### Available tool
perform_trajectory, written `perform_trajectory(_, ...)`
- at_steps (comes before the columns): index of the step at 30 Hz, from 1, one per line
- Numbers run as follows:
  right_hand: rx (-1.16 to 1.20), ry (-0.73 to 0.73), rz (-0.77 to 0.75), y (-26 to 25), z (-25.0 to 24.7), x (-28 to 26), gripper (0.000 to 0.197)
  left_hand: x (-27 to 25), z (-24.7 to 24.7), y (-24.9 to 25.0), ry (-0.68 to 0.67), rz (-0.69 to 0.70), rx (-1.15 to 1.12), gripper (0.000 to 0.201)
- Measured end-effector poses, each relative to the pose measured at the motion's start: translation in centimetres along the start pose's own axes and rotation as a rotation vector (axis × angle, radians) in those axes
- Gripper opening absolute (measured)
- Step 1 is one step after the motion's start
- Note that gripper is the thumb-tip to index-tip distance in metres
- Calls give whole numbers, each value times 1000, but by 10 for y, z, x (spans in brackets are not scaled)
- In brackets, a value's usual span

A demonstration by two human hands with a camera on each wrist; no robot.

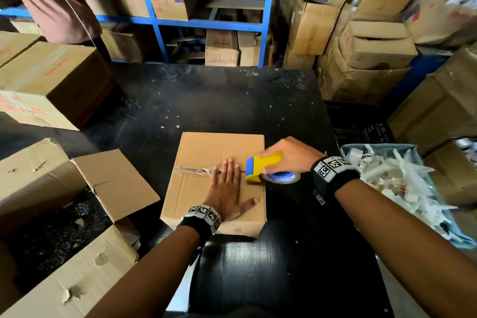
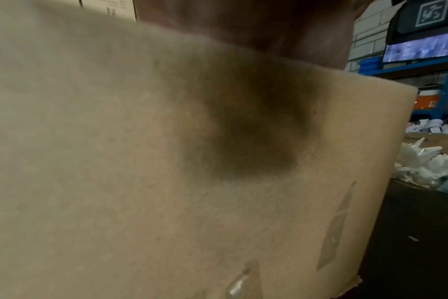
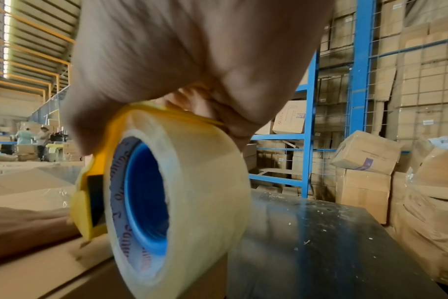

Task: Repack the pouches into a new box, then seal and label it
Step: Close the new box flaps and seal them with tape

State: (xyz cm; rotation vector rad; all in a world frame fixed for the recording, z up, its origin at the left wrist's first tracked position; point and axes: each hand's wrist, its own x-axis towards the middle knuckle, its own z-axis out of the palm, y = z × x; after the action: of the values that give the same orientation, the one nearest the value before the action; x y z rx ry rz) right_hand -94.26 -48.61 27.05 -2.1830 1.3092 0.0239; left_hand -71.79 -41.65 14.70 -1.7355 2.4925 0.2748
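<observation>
Head view shows a closed cardboard box [image 1: 206, 152] sitting near the middle of the black tabletop [image 1: 206, 100], its flaps folded shut and a strip of clear tape [image 1: 193, 170] wrinkled along the centre seam. The left hand [image 1: 227, 188] lies flat on the lid, fingers straight and pointing toward 12 o'clock, thumb spread toward 3 o'clock, pressing down just beside the seam. The right hand [image 1: 289, 155] is wrapped round the yellow handle of a tape dispenser [image 1: 263, 165], which touches the lid at the box's 3 o'clock edge, right next to the left fingertips. The right wrist view confirms the grip: the fingers curl over the yellow frame [image 3: 90, 192], and the clear tape roll [image 3: 182, 202] with its blue core hangs partly past the box edge. The left wrist view is filled by blurred cardboard.

At 9 o'clock from the sealed box stands a larger opened carton [image 1: 77, 214] with dark contents inside. At 3 o'clock, a light blue bin [image 1: 382, 148] holds white crumpled plastic pieces [image 1: 402, 183]. More cartons stack on blue shelving [image 1: 268, 8] toward 12 o'clock.
</observation>
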Motion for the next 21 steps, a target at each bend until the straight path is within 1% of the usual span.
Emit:
perform_trajectory(4, 31, 37, -22, 19, -18, -21, 45, 1, 2, -1, 19, -7, -13, 118)
perform_trajectory(9, 72, 113, 17, 52, -37, -58, 40, 1, 2, -1, 17, -15, -4, 119)
perform_trajectory(11, 7, 72, 73, 50, -34, -58, 39, 1, 2, -1, 33, -12, -3, 119)
perform_trajectory(14, -207, -25, 118, 33, -18, -44, 45, -1, 3, 0, 45, 0, -10, 118)
perform_trajectory(18, -378, -46, 149, 6, -3, -14, 43, 1, 2, 0, 45, 7, -7, 117)
perform_trajectory(19, -432, -88, 159, 2, 2, -6, 40, 1, 2, 0, 45, 12, -9, 117)
perform_trajectory(21, -555, -227, 179, -1, 21, 5, 35, 0, 2, -1, 37, 20, -18, 118)
